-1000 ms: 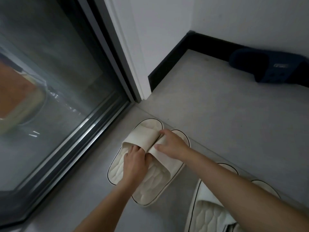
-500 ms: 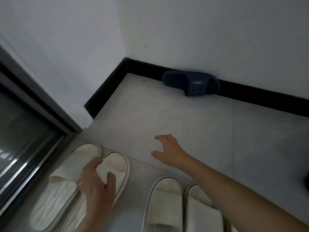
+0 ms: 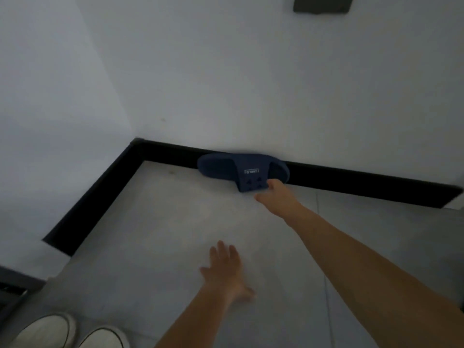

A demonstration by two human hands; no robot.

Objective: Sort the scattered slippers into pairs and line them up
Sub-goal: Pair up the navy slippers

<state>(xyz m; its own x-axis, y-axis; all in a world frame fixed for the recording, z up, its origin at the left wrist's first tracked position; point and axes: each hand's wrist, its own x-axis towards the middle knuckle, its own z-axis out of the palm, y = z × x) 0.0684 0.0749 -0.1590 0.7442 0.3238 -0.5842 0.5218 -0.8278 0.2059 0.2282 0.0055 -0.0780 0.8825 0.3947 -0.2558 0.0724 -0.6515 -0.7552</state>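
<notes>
A dark blue slipper point(image 3: 233, 169) lies sideways against the black skirting at the far wall, its strap facing me. My right hand point(image 3: 276, 197) is stretched out to it, fingertips touching the strap's lower edge, fingers apart and not closed on it. My left hand point(image 3: 226, 270) hovers flat over the grey floor, open and holding nothing. The toes of two white slippers point(image 3: 45, 330) point(image 3: 105, 337) show side by side at the bottom left edge.
The black skirting point(image 3: 351, 179) runs along both walls and meets in a corner at the far left. A dark door frame point(image 3: 15, 287) sits at the left edge. A dark panel point(image 3: 321, 3) hangs on the wall at the top.
Both hands have left the white slippers. The view swung up and right; my right hand reached forward to the blue slipper and my left hand lifted over the floor.
</notes>
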